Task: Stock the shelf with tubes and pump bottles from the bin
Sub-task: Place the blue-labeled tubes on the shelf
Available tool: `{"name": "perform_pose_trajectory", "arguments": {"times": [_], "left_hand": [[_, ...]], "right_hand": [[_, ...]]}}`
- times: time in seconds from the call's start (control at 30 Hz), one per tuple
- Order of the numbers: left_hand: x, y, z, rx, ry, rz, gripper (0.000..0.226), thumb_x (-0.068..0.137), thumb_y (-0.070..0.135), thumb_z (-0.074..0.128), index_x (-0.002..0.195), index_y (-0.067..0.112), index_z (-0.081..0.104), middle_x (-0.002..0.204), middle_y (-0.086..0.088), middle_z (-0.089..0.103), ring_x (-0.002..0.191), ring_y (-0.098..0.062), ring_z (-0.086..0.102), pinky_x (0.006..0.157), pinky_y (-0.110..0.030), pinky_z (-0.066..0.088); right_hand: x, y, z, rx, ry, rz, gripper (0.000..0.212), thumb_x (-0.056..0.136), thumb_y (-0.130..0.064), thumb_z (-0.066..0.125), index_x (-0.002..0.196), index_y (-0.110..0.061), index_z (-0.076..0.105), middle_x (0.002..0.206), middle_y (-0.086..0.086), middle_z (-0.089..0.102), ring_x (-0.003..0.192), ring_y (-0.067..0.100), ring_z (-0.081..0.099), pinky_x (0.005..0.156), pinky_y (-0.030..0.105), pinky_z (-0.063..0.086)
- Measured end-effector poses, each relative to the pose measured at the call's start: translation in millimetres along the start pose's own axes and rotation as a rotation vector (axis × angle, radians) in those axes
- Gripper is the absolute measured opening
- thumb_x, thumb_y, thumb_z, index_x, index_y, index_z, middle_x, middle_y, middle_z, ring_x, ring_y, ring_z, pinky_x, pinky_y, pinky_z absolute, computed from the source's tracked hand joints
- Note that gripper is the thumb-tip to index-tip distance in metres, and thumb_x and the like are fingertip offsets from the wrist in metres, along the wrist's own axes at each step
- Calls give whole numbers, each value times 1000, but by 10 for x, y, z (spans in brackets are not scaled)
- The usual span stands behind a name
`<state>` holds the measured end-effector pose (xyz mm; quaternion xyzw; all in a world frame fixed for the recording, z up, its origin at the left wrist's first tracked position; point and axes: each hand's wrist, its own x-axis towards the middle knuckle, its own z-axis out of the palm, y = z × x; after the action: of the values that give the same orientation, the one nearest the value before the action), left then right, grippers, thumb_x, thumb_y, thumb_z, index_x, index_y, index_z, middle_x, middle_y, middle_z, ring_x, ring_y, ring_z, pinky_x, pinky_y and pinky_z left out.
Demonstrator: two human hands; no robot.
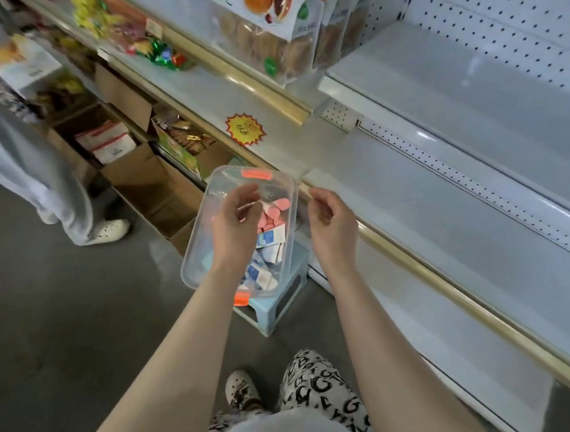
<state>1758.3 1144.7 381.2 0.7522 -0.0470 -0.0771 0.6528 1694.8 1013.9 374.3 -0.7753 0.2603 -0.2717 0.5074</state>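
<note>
While both hands hover over the stock and nothing is lifted yet, these are the risks as I judge them.

Left hand: the left hand (234, 219) hangs over the open top of the bin (195, 260), fingers curled loosely downward, nothing visibly held; whether a fingertip touches a cap below I cannot tell.

Right hand: the right hand (332, 222) floats just beside the bin's right wall, half-curled and empty as far as it shows.

Stock: pink caps (275, 213) cluster at the far end of the bin, and white-and-blue tubes (266, 251) lie jumbled towards the near end. No pump bottle can be made out.

Perch: the clear bin sits on a small pale-blue stool (283, 301) and overhangs it on the left. Pressing down on that side could tip the bin and spill the tubes onto the floor.

Grab: the tubes overlap one another, so pulling one from underneath may drag its neighbours over the low rim.

Shelf: the white shelf (429, 204) to the right is bare, with a gold front rail (416, 260). A tube stood on its cap near that edge may topple and roll off, since nothing stands there to brace it.

Aisle: another person's feet (107, 229) stand near, to the left. A dropped tube could roll underfoot there.
</note>
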Motion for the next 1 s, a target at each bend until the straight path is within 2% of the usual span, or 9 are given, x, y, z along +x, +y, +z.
{"name": "perform_pose_trajectory", "arguments": {"times": [0.1, 0.27, 0.43, 0.53, 0.6, 0.7, 0.77, 0.87, 1.0], "left_hand": [[169, -105, -33, 13, -7, -22, 32, 92, 3, 58, 116, 23, 62, 105, 5, 67, 99, -11, 64, 86, -22, 52], [449, -214, -12, 31, -21, -73, 31, 93, 1, 56, 117, 19, 62, 110, 0, 67, 98, -9, 63, 82, -14, 51], [683, -403, -32, 63, -28, -109, 28, 92, 1, 58, 117, 11, 64, 105, 1, 68, 88, 2, 62, 77, -11, 49], [781, -580, -77, 118, -68, -130, 29, 91, -2, 57, 118, 7, 63, 109, -2, 67, 93, -3, 64, 80, -9, 49], [840, -713, -138, 131, -106, -145, 27, 91, -1, 58, 117, 8, 63, 107, 1, 67, 92, 2, 63, 79, -5, 47], [976, -930, -257, 181, -191, -151, 28, 93, 1, 57, 116, 14, 63, 100, 15, 65, 85, 14, 60, 77, -1, 44], [1086, -1089, -347, 225, -263, -162, 28, 93, 1, 56, 117, 15, 63, 102, 13, 66, 87, 15, 59, 78, 0, 43], [1231, -1331, -499, 312, -395, -163, 27, 93, 5, 56, 117, 15, 64, 107, 8, 67, 91, 10, 60, 81, -2, 44], [1401, -1664, -657, 363, -530, -201, 27, 94, 8, 56, 117, 18, 63, 110, 5, 68, 100, -7, 62, 88, -15, 45]], "right_hand": [[79, 71, 154, -23, -28, 19, 20, 94, -8, 58, 110, -11, 69, 96, -13, 65, 88, -18, 56, 74, -1, 40], [265, 306, 407, -67, -90, 85, 19, 95, -13, 58, 110, -17, 69, 102, -9, 68, 91, -3, 61, 75, 2, 42], [373, 551, 722, -108, -157, 165, 18, 96, -20, 58, 111, -22, 67, 108, -11, 69, 100, 7, 63, 90, 31, 53], [334, 633, 820, -137, -165, 198, 21, 96, -17, 57, 113, -22, 68, 111, -10, 69, 102, 6, 63, 92, 28, 52], [271, 692, 882, -157, -156, 230, 23, 95, -13, 56, 112, -22, 67, 111, -8, 69, 101, 6, 63, 91, 23, 51], [160, 813, 1047, -188, -117, 322, 25, 94, -13, 55, 115, -21, 67, 113, -6, 69, 104, 10, 63, 94, 32, 51], [73, 890, 1180, -216, -84, 387, 27, 93, -12, 55, 117, -18, 67, 115, -3, 69, 105, 12, 63, 95, 34, 50], [-101, 990, 1395, -255, -33, 480, 27, 92, -11, 56, 116, -16, 67, 115, 1, 69, 103, 15, 65, 95, 33, 50], [-306, 1128, 1726, -221, 56, 667, 26, 93, -14, 57, 117, -19, 67, 112, -1, 70, 101, 12, 65, 93, 27, 51]]}}
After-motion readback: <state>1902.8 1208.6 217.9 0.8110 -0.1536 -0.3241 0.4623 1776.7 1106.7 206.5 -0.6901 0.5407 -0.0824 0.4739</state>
